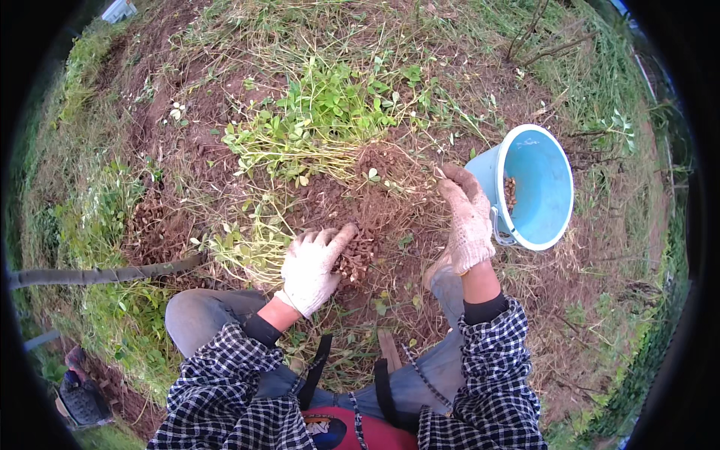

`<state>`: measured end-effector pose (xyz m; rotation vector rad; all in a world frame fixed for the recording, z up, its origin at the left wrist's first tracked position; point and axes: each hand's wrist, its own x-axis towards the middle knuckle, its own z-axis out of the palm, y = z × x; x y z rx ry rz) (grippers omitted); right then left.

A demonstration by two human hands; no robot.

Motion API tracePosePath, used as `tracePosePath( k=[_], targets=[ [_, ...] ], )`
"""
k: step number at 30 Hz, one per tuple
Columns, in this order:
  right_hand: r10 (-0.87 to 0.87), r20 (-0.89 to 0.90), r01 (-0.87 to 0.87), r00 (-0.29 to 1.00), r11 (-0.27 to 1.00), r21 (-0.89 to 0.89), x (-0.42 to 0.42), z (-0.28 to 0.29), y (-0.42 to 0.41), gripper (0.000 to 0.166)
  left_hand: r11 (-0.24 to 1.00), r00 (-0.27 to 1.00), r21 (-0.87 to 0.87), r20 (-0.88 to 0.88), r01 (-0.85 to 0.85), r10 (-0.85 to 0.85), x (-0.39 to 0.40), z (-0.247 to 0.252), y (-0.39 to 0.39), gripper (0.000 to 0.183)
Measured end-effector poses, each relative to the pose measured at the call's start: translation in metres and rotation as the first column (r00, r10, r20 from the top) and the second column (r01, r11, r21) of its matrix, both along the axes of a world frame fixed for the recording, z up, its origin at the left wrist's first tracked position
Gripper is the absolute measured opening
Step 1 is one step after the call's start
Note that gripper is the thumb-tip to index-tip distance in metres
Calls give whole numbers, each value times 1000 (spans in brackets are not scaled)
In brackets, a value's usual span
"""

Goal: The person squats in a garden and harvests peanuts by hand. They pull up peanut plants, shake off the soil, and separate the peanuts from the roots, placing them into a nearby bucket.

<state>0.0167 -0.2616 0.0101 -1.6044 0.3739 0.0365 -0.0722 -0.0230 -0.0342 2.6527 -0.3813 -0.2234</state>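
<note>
My left hand (315,267), in a soiled knitted work glove, closes around the root end of a pulled peanut plant (357,256), whose leafy stems lie to its left. My right hand (466,214), in a similar glove, is raised beside the bucket, thumb and forefinger pinched on something small and pale, perhaps a peanut. A light blue plastic bucket (537,185) leans with its mouth towards me, right of my right hand; some peanuts (509,194) lie inside. Ahead, more uprooted peanut plants (337,101) lie with their roots pointing right.
A thin tree trunk (107,275) enters from the left, near another heap of roots (154,228). Bare twigs (529,39) stand at the upper right. Another person (81,394) is low at the far left. A whitish container (119,10) is at the upper left.
</note>
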Motion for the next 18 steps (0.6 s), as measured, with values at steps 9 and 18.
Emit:
tracePosePath(
  k=[9,18],
  targets=[
    [-167,120,141,979,969,202,14,7,-38,32,486,252,-255,-608,836,-753,-81,-35,-32,72],
    [-164,130,124,978,955,270,15,6,-46,24,435,527,297,-448,850,-723,13,-47,-5,44]
  ],
)
